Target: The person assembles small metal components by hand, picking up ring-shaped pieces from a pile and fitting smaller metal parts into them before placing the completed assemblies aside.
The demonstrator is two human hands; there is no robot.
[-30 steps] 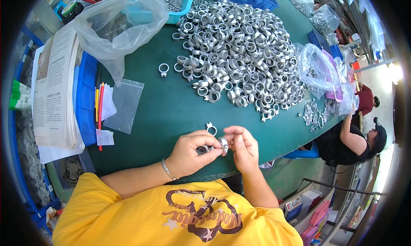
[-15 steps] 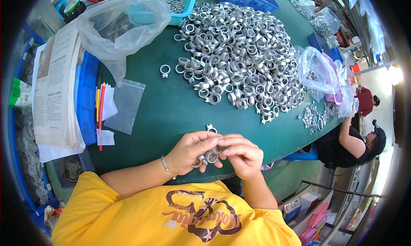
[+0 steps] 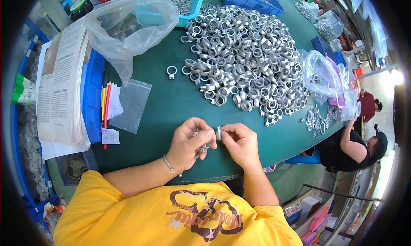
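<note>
My left hand (image 3: pixel 188 145) is curled round several silver ring clamps (image 3: pixel 198 152), partly hidden by its fingers. Just beside it, my right hand (image 3: pixel 242 144) pinches a single ring clamp (image 3: pixel 218 133) between thumb and fingertips, seen nearly edge-on. Both hands are raised over the near edge of the green table (image 3: pixel 147 154). Beyond them spreads a large heap of the same metal ring clamps (image 3: pixel 248 59). One loose ring clamp (image 3: pixel 171 72) lies alone to the left of the heap.
A clear plastic bag (image 3: pixel 124 40), a flat zip bag (image 3: pixel 133 107), pencils (image 3: pixel 105 113) and newspapers (image 3: pixel 62 92) on a blue tray (image 3: pixel 95 96) lie left. Behind the heap stand a turquoise basket (image 3: pixel 198 6) and a blue basket (image 3: pixel 252 5). A co-worker (image 3: pixel 349 145) sits at right.
My hands have moved apart. The right one has drawn a ring clamp to the right of the left hand, which keeps several others. The whole view has shifted slightly.
</note>
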